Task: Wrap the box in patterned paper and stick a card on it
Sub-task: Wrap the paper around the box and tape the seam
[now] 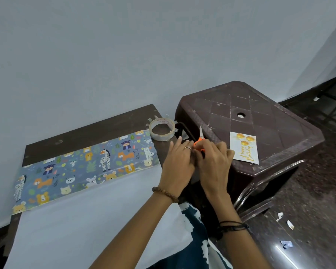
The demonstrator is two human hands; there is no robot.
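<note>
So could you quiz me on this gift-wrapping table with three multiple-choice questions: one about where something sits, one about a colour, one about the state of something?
1. Where does the birthday card lie?
A. on the brown plastic stool
B. on the patterned paper
C. on the floor

2. What colour are the handles of the scissors?
A. green
B. orange
C. black

3. How does the patterned paper lie?
A. crumpled in a ball
B. rolled up tight
C. folded over, white underside showing toward the person

Answers:
1. A: the birthday card lies flat on the brown plastic stool, beside the right hand.
2. B: the scissors show orange handles above the right hand and the left hand.
3. C: the patterned paper shows a printed strip at the far side and its plain white side nearer the person.
</note>
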